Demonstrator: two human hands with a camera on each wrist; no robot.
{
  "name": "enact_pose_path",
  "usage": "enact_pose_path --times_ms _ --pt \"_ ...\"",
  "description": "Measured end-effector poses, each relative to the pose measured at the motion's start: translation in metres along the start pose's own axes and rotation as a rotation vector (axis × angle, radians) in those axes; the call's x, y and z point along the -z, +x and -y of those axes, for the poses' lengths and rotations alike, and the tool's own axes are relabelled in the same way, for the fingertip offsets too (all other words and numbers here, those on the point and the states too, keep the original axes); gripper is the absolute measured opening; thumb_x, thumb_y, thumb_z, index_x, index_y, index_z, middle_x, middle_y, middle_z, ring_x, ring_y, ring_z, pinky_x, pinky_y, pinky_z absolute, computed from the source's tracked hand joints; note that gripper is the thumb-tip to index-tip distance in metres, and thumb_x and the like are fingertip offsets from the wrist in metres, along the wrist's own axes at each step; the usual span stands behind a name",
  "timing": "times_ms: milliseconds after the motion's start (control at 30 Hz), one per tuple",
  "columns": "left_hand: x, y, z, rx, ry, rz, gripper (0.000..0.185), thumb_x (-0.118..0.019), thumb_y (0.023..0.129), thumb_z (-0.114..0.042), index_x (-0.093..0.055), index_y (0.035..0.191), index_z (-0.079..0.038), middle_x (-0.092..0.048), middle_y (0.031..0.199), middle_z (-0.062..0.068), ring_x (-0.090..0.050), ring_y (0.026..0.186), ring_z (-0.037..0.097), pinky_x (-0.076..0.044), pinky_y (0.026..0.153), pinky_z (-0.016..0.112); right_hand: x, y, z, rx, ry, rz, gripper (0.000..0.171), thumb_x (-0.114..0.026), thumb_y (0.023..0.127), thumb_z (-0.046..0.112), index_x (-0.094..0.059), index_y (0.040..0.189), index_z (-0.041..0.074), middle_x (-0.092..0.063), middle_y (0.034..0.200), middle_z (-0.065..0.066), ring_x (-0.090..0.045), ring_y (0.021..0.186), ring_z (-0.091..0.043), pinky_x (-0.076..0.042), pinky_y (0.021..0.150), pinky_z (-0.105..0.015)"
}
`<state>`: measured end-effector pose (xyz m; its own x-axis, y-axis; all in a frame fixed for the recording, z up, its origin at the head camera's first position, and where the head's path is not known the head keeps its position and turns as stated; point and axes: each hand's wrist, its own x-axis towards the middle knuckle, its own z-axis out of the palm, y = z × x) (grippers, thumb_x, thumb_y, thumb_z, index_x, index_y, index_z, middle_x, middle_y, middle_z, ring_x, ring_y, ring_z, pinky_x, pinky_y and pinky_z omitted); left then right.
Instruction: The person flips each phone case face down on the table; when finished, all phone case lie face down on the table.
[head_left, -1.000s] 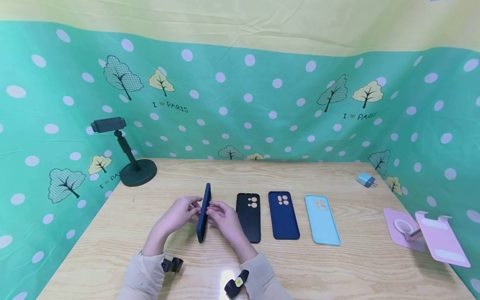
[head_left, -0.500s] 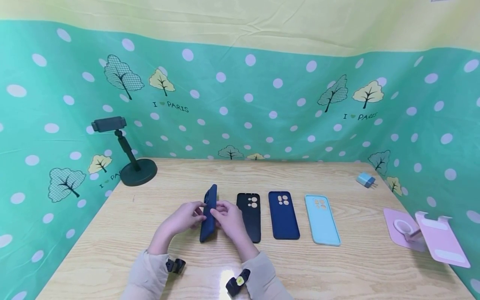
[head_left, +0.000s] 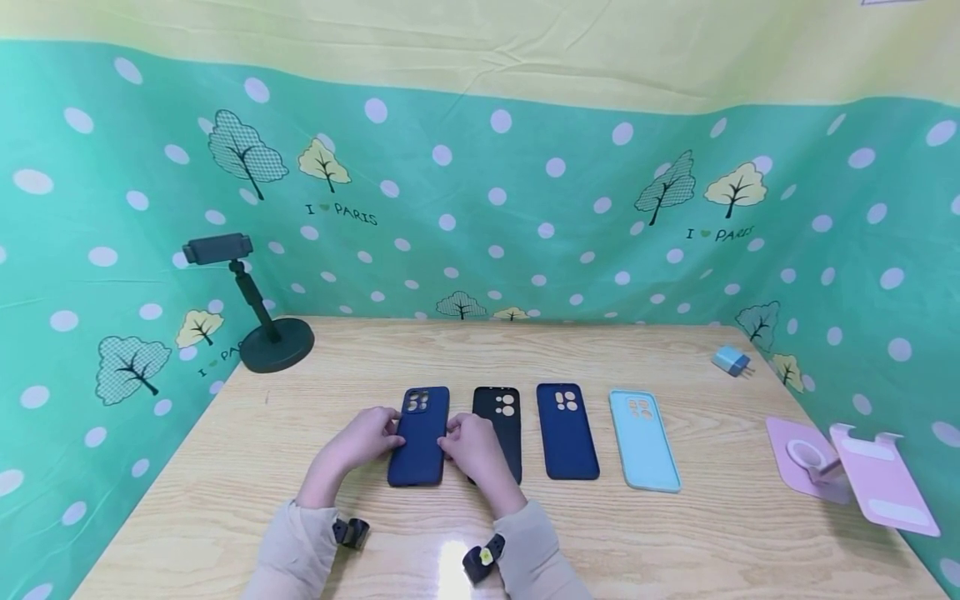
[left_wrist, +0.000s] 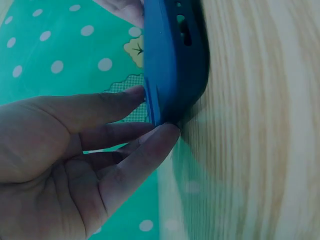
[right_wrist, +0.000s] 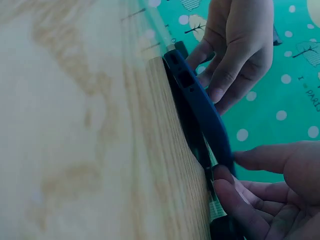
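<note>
A phone in a dark blue case (head_left: 418,446) lies back up, camera lenses at its far left corner, left of the middle of the table. My left hand (head_left: 366,439) pinches its left edge, thumb on the back. On the right edge, my right hand (head_left: 474,446) pinches with thumb and fingers, partly covering a black phone case (head_left: 501,433). Slots in the cased phone's end (left_wrist: 172,55) show in the left wrist view. In the right wrist view, the cased phone (right_wrist: 204,110) is slightly tilted, its right edge raised off the table.
To the right lie an empty dark blue case (head_left: 567,437) and a light blue case (head_left: 648,446). A black phone stand (head_left: 276,346) is at the back left. A blue charger plug (head_left: 731,360) and a pink folding stand (head_left: 885,479) are on the right.
The cased phone was held upright on its long edge; it has turned and been lowered with its back up. The right hand has moved slightly right.
</note>
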<state>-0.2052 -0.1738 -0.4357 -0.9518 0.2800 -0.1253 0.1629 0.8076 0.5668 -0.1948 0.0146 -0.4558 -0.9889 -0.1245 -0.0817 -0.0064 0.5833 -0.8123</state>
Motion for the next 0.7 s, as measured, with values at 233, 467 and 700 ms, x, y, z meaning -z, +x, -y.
enact_pose_path --times_ms 233,467,700 --pt "-0.0012 0.0005 0.0003 0.016 0.015 -0.007 0.044 -0.073 0.08 0.001 -0.058 0.119 0.015 -0.061 0.076 0.006 -0.053 0.066 0.014 -0.043 0.06 0.026 -0.0004 -0.0005 0.0005 0.03 -0.104 -0.019 0.027 -0.072 0.086 0.014 -0.068 0.108 -0.001 -0.063 0.071 0.002 -0.057 0.065 -0.008 -0.05 0.066 -0.026" --pt "-0.0023 -0.001 -0.0007 0.026 0.028 -0.013 0.047 -0.074 0.079 0.0 -0.056 0.121 0.014 -0.061 0.074 0.006 -0.054 0.064 0.014 -0.045 0.059 0.027 0.0009 -0.0001 0.0002 0.056 -0.134 -0.005 0.028 -0.072 0.086 0.014 -0.068 0.109 -0.002 -0.063 0.074 0.002 -0.056 0.067 -0.008 -0.05 0.066 -0.027" --pt "-0.0012 -0.0034 -0.0028 0.006 0.046 -0.026 0.05 -0.073 0.082 -0.004 -0.053 0.123 0.016 -0.06 0.071 0.004 -0.052 0.062 0.013 -0.043 0.058 0.027 0.0085 0.0015 -0.0005 0.123 -0.119 -0.029 0.028 -0.072 0.085 0.013 -0.069 0.108 -0.003 -0.068 0.078 -0.001 -0.06 0.069 -0.009 -0.051 0.067 -0.026"
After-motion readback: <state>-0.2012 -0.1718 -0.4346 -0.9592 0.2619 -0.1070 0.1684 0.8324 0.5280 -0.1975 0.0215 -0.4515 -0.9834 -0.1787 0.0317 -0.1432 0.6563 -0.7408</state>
